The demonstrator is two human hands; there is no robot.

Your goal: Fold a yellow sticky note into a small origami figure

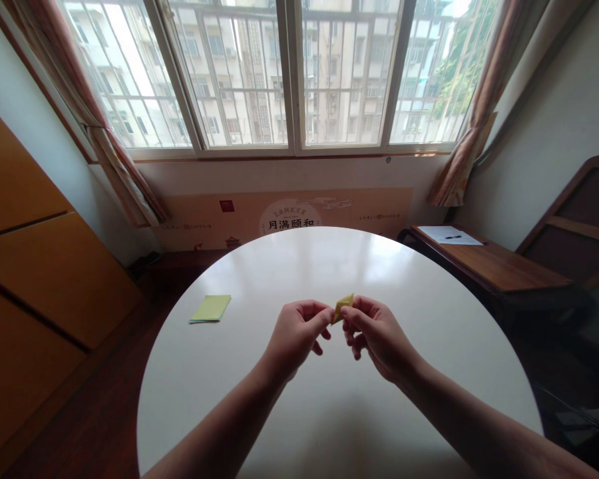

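The barred window (252, 73) spans the wall beyond the table's far edge. The wooden cabinet (34, 266) stands beyond the left edge. The round white table (329, 256) occupies the centre; its far edge hides the lower part of the printed panel (184, 206) behind it. The wooden chair (509, 266) stands beyond the far right edge. Tied curtains (472, 153) flank the window. A white paper sheet (436, 233) lies on the chair seat, bearing a dark object too small to identify. Above the middle of the table, the left hand (292, 336) and right hand (382, 336) face each other, each pinched narrow on the folded yellow paper (346, 304). The square paper stack (210, 307), yellow-green on top, lies near the table's left edge, well apart from the left hand. The folded yellow paper is held between both hands' fingertips; the right thumb covers part of it.
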